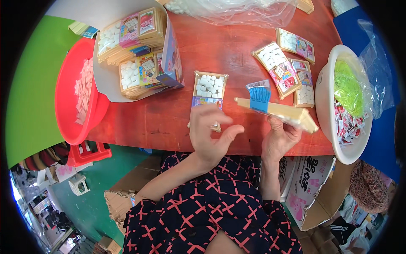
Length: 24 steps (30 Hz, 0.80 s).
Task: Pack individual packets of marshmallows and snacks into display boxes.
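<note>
My right hand grips a shallow tan tray pack at its lower edge, tilted above the red table. A blue printed paper sleeve wraps round the pack, and its upper flap sticks up. My left hand is empty, fingers apart and slightly smeared by motion. Behind it another tray pack, with white marshmallow-like pieces and a purple sleeve, lies on the table, partly covered by the hand. To the right lie more filled packs: one with a pink sleeve, overlapping another, and one farther back.
An open carton at the left holds stacked filled packs. Beside it stands a red basin with pink pieces. At the right, a white basin holds green material and small sachets. Clear plastic bagging lies across the back of the red table.
</note>
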Motion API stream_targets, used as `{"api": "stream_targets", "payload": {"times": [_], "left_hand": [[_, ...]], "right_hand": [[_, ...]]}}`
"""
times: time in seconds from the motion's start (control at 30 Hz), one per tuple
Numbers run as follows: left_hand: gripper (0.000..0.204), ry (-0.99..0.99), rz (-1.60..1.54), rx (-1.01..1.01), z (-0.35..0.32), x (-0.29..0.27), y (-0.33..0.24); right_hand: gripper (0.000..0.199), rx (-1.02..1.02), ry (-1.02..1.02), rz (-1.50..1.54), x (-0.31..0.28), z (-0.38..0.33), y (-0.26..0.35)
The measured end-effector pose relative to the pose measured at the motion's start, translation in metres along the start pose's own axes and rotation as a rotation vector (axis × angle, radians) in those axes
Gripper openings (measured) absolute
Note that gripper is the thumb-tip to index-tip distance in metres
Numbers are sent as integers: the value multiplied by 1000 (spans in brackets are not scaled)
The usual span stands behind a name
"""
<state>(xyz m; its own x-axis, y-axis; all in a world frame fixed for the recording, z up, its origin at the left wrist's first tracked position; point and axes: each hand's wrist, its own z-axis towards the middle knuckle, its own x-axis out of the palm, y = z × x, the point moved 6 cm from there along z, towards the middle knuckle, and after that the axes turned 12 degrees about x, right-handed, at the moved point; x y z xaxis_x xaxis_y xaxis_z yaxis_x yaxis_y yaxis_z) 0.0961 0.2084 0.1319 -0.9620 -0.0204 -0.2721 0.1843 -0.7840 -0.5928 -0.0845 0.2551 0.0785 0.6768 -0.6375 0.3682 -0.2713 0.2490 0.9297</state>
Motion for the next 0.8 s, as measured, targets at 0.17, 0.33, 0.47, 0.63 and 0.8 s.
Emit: {"api": "stream_targets", "payload": {"times": [0.17, 0.33, 0.47, 0.63, 0.8], "left_hand": [[29, 53, -64, 34, 8, 12, -9], [29, 3, -70, 5, -3, 4, 0], [27, -15, -122, 69, -10, 0, 5], [26, -9, -130, 119, -1, -6, 4], [23, 129, -115, 176, 10, -8, -1]], "right_hand": [[17, -395, 123, -418, 27, -18, 29], [16, -580, 187, -538, 43, -32, 46], [17, -614, 232, -549, 47, -35, 52], [16, -605, 301, -516, 46, -33, 53], [15, -592, 388, -449, 43, -31, 49]]}}
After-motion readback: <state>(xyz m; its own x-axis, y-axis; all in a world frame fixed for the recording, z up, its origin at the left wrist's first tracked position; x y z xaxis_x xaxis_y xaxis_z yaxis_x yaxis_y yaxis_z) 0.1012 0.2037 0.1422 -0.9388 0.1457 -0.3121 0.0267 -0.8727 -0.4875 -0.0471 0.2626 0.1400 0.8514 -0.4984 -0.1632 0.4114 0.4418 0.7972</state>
